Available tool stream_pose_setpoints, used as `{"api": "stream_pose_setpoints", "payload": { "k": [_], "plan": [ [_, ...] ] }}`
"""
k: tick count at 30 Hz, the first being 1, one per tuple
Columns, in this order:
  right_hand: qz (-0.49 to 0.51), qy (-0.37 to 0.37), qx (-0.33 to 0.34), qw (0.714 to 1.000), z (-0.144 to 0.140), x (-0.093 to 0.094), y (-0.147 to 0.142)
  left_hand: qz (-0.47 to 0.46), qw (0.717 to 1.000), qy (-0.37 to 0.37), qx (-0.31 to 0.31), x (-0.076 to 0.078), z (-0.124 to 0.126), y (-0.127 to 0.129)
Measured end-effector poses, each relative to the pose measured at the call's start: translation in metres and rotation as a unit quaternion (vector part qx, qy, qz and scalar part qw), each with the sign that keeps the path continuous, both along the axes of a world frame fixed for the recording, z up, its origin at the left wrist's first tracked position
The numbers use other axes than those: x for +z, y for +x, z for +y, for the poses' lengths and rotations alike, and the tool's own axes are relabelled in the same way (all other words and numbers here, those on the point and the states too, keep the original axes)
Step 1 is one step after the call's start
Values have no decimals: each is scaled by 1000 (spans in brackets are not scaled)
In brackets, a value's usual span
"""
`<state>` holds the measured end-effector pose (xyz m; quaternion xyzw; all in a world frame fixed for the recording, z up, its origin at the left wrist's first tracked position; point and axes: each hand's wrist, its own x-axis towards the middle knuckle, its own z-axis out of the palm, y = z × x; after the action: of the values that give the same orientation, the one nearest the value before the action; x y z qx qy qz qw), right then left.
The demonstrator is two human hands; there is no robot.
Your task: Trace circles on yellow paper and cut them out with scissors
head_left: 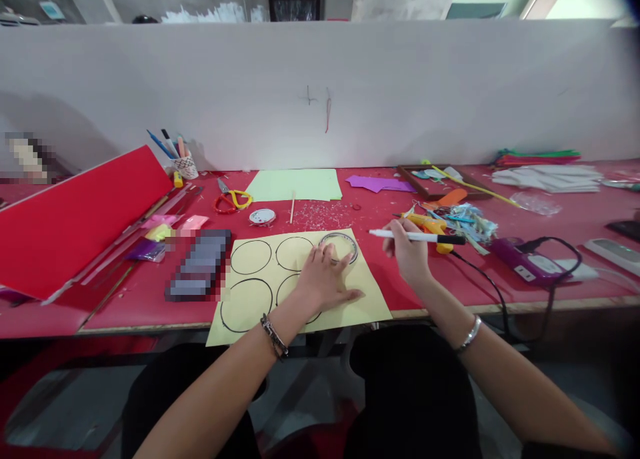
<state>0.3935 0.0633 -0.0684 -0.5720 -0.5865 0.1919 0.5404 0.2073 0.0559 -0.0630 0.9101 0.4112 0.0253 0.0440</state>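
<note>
A sheet of pale yellow paper [295, 325] lies at the table's front edge, with several black circles drawn on it. My left hand [325, 279] rests on the paper with its fingers spread, the fingertips touching a clear round ring or lid [353, 252] at the sheet's upper right. Part of a lower circle is hidden under this hand. My right hand [407, 255] is closed around a white marker [415, 236] with a black back end. The marker's tip points left, above the paper's right edge and apart from the ring.
Left of the paper lies a blurred phone [200, 265]. Behind are scissors [234, 199], a small round lid [263, 217], a stick [293, 207] and green paper [295, 184]. A yellow glue gun [430, 224], shredded strips [470, 222] and a purple power box [527, 262] lie right.
</note>
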Motion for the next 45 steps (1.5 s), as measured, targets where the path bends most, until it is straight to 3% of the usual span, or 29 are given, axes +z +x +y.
{"api": "stream_pose_setpoints", "payload": {
  "k": [5,16,30,33,41,45],
  "plan": [
    [-72,-15,70,995,16,1,-10,6,1000,-11,6,3,-1,0],
    [-198,-76,228,950,8,-6,-7,-13,1000,-5,0,1,-1,-1],
    [-244,-49,234,940,25,2,-7,-24,1000,-6,5,-5,0,-2],
    [-254,-49,241,935,28,1,-7,-25,999,-7,22,-7,-5,-4],
    [-278,-59,248,926,30,2,-5,18,994,70,81,-3,-24,1],
    [-291,-70,250,921,32,2,-6,56,993,55,92,2,-28,9]
  ]
}}
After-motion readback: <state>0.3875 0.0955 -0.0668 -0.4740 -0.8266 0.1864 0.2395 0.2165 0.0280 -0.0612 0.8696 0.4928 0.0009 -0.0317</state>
